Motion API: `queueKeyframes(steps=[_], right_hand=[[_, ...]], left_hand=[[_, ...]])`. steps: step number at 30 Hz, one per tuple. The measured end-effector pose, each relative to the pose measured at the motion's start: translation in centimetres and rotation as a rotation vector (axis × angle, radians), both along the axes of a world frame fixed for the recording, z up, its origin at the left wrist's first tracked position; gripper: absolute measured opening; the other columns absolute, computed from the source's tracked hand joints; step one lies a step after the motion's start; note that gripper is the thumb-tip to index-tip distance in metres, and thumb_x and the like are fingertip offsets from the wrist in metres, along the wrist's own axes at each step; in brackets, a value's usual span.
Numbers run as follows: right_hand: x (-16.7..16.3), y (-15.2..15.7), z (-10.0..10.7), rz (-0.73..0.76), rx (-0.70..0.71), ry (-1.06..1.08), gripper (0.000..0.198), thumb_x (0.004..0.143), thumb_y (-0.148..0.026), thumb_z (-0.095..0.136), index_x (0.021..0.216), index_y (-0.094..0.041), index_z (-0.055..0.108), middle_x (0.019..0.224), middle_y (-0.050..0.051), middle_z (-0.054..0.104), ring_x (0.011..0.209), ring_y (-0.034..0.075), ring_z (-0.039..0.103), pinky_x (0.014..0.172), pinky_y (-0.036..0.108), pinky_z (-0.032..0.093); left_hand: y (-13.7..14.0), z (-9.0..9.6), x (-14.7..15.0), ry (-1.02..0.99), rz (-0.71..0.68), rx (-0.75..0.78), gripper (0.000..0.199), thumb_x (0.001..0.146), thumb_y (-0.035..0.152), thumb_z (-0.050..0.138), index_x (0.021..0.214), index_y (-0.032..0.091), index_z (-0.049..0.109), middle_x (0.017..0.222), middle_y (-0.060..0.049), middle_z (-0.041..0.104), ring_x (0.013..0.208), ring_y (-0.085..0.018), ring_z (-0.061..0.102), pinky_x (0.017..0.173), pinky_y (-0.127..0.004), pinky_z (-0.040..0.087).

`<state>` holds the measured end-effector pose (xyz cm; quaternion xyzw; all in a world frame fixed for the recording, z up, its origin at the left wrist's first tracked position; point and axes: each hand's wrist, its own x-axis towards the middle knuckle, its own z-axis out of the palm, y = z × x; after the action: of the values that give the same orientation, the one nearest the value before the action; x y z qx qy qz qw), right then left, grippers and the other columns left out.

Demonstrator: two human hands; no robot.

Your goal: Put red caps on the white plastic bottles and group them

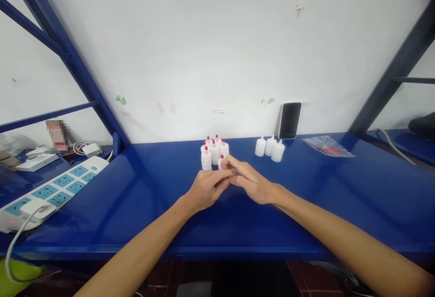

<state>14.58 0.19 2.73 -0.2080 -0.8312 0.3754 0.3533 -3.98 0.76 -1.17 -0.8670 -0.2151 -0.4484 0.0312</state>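
Note:
My left hand (210, 188) and my right hand (253, 180) meet over the blue table, fingertips touching or overlapping. Both are closed, fingers bent inward, and whatever lies between them is hidden. Right behind my right fingertips shows a small white bottle (219, 163) with a red cap (222, 156); its lower part is covered, and I cannot tell whether it is held or standing. Several like bottles with red caps (206, 160) stand upright in a tight group just beyond my left hand. Farther right are three white bottles (277, 151) with bare nozzles and no caps.
A clear plastic bag (328, 146) with red pieces lies at the right. Behind the uncapped bottles, a dark-screened device (290, 121) leans by the wall. At the left edge sits a power strip (56, 190) with a plugged-in cord. Blue metal posts (73, 63) flank the table.

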Motion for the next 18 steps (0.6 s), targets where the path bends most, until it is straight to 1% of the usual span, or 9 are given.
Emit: queueKeyframes(steps=[3, 5, 7, 9, 10, 12, 15, 17, 18], right_hand=[[0.2, 0.4, -0.1, -0.056, -0.002, 0.093, 0.003, 0.086, -0.021, 0.04, 0.083, -0.021, 0.039, 0.075, -0.002, 0.039, 0.067, 0.014, 0.035, 0.065, 0.029, 0.033], [0.5, 0.9, -0.4, -0.139, 0.002, 0.144, 0.006, 0.089, -0.024, 0.039, 0.084, -0.021, 0.042, 0.075, -0.002, 0.04, 0.066, 0.014, 0.036, 0.064, 0.028, 0.034], [0.9, 1.7, -0.7, -0.227, 0.009, 0.156, 0.007, 0.09, -0.028, 0.041, 0.09, -0.021, 0.044, 0.079, -0.001, 0.043, 0.066, 0.014, 0.038, 0.064, 0.028, 0.035], [1.1, 2.6, -1.0, -0.296, 0.018, 0.148, 0.008, 0.091, -0.028, 0.042, 0.095, -0.022, 0.043, 0.085, 0.0, 0.048, 0.069, 0.014, 0.044, 0.065, 0.028, 0.038], [1.1, 2.9, -1.2, -0.32, 0.025, 0.142, 0.008, 0.092, -0.028, 0.042, 0.096, -0.022, 0.043, 0.088, 0.0, 0.051, 0.071, 0.014, 0.047, 0.068, 0.029, 0.04], [0.9, 3.5, -1.3, -0.362, 0.052, 0.152, 0.009, 0.095, -0.029, 0.039, 0.096, -0.022, 0.043, 0.093, 0.002, 0.055, 0.078, 0.015, 0.053, 0.075, 0.031, 0.044], [0.3, 3.9, -1.0, -0.402, 0.165, 0.188, 0.014, 0.098, -0.032, 0.04, 0.1, -0.022, 0.049, 0.107, 0.006, 0.059, 0.1, 0.019, 0.056, 0.091, 0.036, 0.043], [-0.3, 3.9, -0.6, -0.43, 0.256, 0.194, 0.017, 0.097, -0.033, 0.045, 0.103, -0.022, 0.057, 0.115, 0.007, 0.056, 0.111, 0.021, 0.053, 0.097, 0.038, 0.042], [-0.5, 3.8, -0.4, -0.444, 0.288, 0.187, 0.019, 0.096, -0.033, 0.047, 0.104, -0.023, 0.061, 0.116, 0.008, 0.056, 0.111, 0.022, 0.053, 0.098, 0.039, 0.042]], left_hand=[[-0.1, 0.0, -0.1, -0.021, 0.025, -0.146, 0.021, 0.096, 0.023, 0.048, 0.117, 0.018, 0.05, 0.062, 0.007, 0.054, 0.046, -0.006, 0.043, 0.05, -0.018, 0.036], [-0.4, 0.1, -0.1, -0.031, 0.021, -0.24, 0.02, 0.095, 0.025, 0.046, 0.114, 0.017, 0.047, 0.058, 0.009, 0.045, 0.045, -0.007, 0.036, 0.048, -0.019, 0.032], [-0.7, 0.5, -0.1, 0.034, -0.006, -0.268, 0.011, 0.094, 0.025, 0.045, 0.095, 0.016, 0.051, 0.062, 0.006, 0.044, 0.05, -0.008, 0.037, 0.051, -0.021, 0.033], [-1.0, 0.8, 0.2, 0.19, -0.022, -0.253, 0.02, 0.092, 0.023, 0.044, 0.073, 0.017, 0.05, 0.068, 0.0, 0.049, 0.059, -0.011, 0.043, 0.059, -0.024, 0.037], [-1.0, 1.0, 0.3, 0.279, -0.02, -0.241, 0.026, 0.091, 0.022, 0.045, 0.066, 0.016, 0.048, 0.071, -0.001, 0.051, 0.064, -0.012, 0.046, 0.065, -0.026, 0.038], [-1.0, 1.2, 0.6, 0.429, -0.004, -0.236, 0.031, 0.091, 0.022, 0.046, 0.06, 0.016, 0.048, 0.068, -0.002, 0.053, 0.069, -0.014, 0.049, 0.073, -0.03, 0.039], [-0.9, 1.3, 1.0, 0.534, -0.006, -0.294, 0.035, 0.098, 0.025, 0.04, 0.068, 0.016, 0.057, 0.065, -0.002, 0.057, 0.069, -0.015, 0.053, 0.08, -0.033, 0.039], [-0.9, 1.2, 1.1, 0.535, -0.028, -0.342, 0.035, 0.102, 0.026, 0.033, 0.087, 0.015, 0.063, 0.074, -0.003, 0.064, 0.07, -0.015, 0.057, 0.08, -0.031, 0.041], [-1.0, 1.2, 1.1, 0.524, -0.037, -0.359, 0.034, 0.103, 0.026, 0.031, 0.099, 0.016, 0.064, 0.078, -0.003, 0.066, 0.07, -0.015, 0.058, 0.078, -0.03, 0.043]])
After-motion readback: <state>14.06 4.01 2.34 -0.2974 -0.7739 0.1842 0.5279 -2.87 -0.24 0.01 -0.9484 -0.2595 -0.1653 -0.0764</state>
